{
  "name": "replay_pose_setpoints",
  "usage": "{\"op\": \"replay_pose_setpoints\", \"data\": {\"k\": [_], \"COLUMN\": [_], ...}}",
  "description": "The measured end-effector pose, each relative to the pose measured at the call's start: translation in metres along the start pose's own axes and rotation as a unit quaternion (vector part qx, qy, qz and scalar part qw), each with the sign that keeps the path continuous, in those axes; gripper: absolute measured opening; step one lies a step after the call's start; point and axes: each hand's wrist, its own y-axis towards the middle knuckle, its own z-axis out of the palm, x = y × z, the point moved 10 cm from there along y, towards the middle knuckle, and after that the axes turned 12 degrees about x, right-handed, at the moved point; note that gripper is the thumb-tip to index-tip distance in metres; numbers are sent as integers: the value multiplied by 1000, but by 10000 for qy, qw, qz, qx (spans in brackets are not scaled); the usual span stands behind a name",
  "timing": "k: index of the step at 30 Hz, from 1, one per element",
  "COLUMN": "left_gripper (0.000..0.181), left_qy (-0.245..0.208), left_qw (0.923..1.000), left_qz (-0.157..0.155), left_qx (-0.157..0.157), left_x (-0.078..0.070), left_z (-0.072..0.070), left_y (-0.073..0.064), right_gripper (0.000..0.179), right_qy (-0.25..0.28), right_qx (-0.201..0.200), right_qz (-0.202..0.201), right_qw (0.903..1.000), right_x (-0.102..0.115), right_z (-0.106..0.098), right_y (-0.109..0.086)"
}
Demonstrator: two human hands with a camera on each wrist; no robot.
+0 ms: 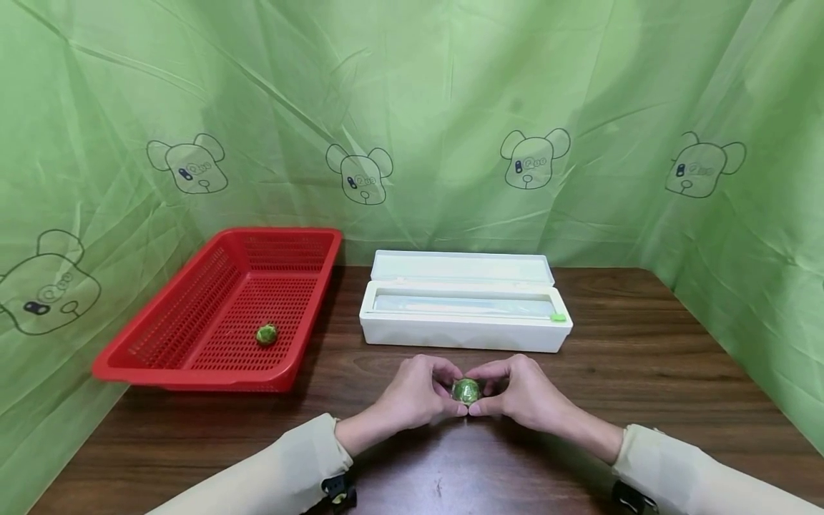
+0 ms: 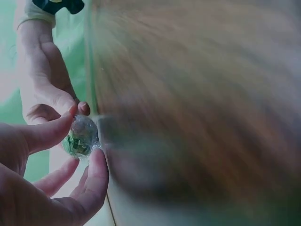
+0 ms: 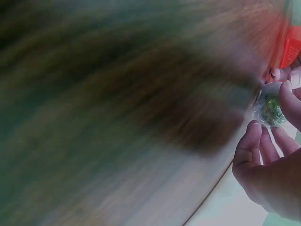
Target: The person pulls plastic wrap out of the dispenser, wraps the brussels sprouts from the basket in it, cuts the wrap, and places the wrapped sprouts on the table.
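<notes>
Between both hands, a little above the dark wooden table, is a small round green Brussels sprout [image 1: 466, 391] wrapped in clear cling film. The left hand [image 1: 417, 395] pinches its left side with thumb and fingers. From the other side the right hand [image 1: 531, 395] pinches it too, the two thumbs nearly meeting in front. In the left wrist view, shiny creased film covers the sprout [image 2: 81, 139]. The right wrist view shows fingertips of both hands around the wrapped sprout [image 3: 272, 111]. A white cling film dispenser [image 1: 463, 336] stands just beyond the hands, its lid raised.
A red perforated basket [image 1: 315, 300] stands at the left, with another small green sprout [image 1: 267, 334] inside. A green slide cutter [image 1: 557, 317] sits at the dispenser's right end. Green curtains [image 1: 444, 107] with bear drawings enclose the table [image 1: 644, 357] at the back and sides.
</notes>
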Motion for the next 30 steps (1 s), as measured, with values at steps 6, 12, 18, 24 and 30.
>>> {"op": "replay_pose_setpoints", "data": {"k": [6, 12, 18, 24, 30], "left_gripper": [50, 44, 42, 40, 36], "left_qy": [-174, -420, -481, -567, -435], "left_qw": [9998, 9990, 9987, 9983, 9989], "left_qz": [94, 160, 183, 124, -131], "left_qx": [-74, -52, 5, 42, -75], "left_x": [-8, -23, -37, -46, -52], "left_z": [5, 19, 37, 55, 66], "left_y": [5, 16, 29, 41, 52], "right_gripper": [40, 43, 46, 48, 48], "right_qy": [66, 233, 316, -23, -293], "right_qx": [-23, -221, -409, -560, -626], "right_qz": [158, 192, 362, 439, 511], "right_qw": [9999, 9993, 9980, 9975, 9963], "right_x": [-9, -21, -34, -45, -57], "right_z": [-13, -40, -63, -83, -99], "right_y": [-13, -34, -53, -69, -83]}}
